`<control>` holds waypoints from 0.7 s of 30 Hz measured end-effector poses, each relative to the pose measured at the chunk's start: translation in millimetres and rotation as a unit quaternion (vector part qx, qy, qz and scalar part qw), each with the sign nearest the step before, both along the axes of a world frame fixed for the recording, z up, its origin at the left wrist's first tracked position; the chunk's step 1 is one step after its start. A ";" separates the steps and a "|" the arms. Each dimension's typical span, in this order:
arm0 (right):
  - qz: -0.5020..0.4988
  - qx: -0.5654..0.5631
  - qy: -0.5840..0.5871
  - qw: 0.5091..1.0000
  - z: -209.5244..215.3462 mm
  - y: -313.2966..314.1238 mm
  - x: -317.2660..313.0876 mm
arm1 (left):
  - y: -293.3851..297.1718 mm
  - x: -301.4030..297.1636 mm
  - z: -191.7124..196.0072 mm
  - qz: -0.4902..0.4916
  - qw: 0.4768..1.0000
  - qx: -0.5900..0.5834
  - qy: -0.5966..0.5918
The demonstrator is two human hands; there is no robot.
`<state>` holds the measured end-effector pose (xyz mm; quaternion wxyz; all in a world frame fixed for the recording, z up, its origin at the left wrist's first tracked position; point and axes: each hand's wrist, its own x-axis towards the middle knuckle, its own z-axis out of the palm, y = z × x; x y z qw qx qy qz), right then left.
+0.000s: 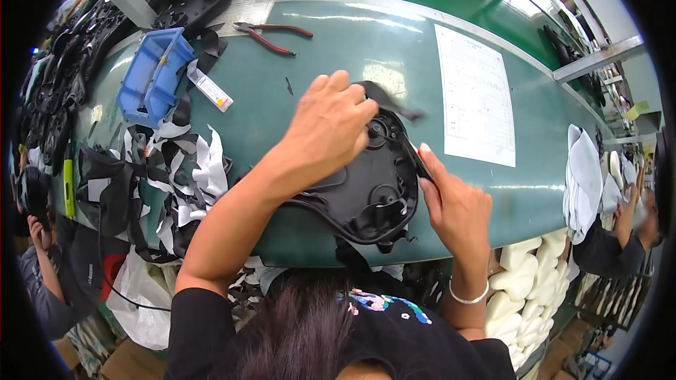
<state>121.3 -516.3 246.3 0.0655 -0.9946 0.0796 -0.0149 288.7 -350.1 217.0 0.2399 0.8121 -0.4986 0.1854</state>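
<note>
A black moulded seat shell [366, 176] with round recesses lies at the table's front edge, its hollow side up and dark covering wrapped around its rim. My left hand [329, 123] is closed in a fist over its far end, pinching a strip of black covering [394, 103] that sticks out to the right, blurred. At the shell's right rim, my right hand [458, 204] is closed on a slim knife-like tool [424, 167] with a dark handle. Its thin tip touches or nearly touches the rim; fingers hide part of it.
Red-handled cutting pliers [271, 36] lie at the back. Left are a blue bin [153, 74], black and white scraps [190, 176] and a yellow-green cutter [69, 188]. A printed sheet [477, 98] lies right. Cream foam pads [524, 288] stand below the edge. Other people work at both sides.
</note>
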 end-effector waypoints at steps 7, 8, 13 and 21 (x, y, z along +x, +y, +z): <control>0.083 -0.026 0.048 0.995 21.1 -14.0 -24.4 | 11.4 22.9 -22.8 0.087 0.747 -0.370 0.546; 0.105 -0.023 0.046 0.993 23.1 -19.7 -18.4 | 18.4 17.7 -23.6 0.065 0.683 -0.417 0.597; 0.225 -0.024 0.053 0.973 28.3 -71.4 44.0 | 54.3 -52.8 -22.4 -0.041 0.615 -0.388 0.685; 0.230 -0.104 0.115 0.961 41.6 -57.1 12.8 | 136.9 -11.4 45.7 -0.183 0.596 -0.584 0.520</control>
